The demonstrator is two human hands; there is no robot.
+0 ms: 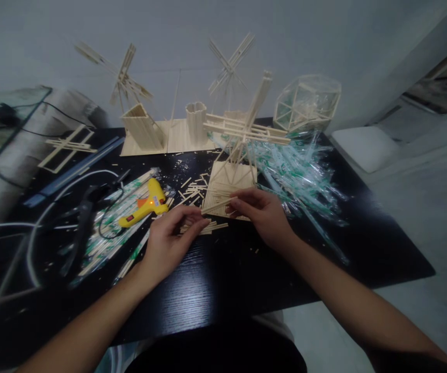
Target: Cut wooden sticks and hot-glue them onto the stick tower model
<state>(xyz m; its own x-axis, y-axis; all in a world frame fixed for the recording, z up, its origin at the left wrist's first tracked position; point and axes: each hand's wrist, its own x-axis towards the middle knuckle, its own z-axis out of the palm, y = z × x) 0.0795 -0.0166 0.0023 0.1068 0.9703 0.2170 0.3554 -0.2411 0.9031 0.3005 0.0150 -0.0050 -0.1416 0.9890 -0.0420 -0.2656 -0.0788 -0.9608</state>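
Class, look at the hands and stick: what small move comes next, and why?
Probably the left hand reaches for the yellow glue gun: the right hand pinches a stick at the wooden base, and the gun lies just left.

Pale matt wood sticks (198,192) lie on a glossy black grained worktop (215,290); the glue gun (145,206) is shiny yellow plastic.

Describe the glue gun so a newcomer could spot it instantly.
On the black table, look just left of the left hand, opposite the right hand pinching a wooden stick. The hot glue gun lies there on wrapped sticks. It alone is bright yellow, beside dark cables.
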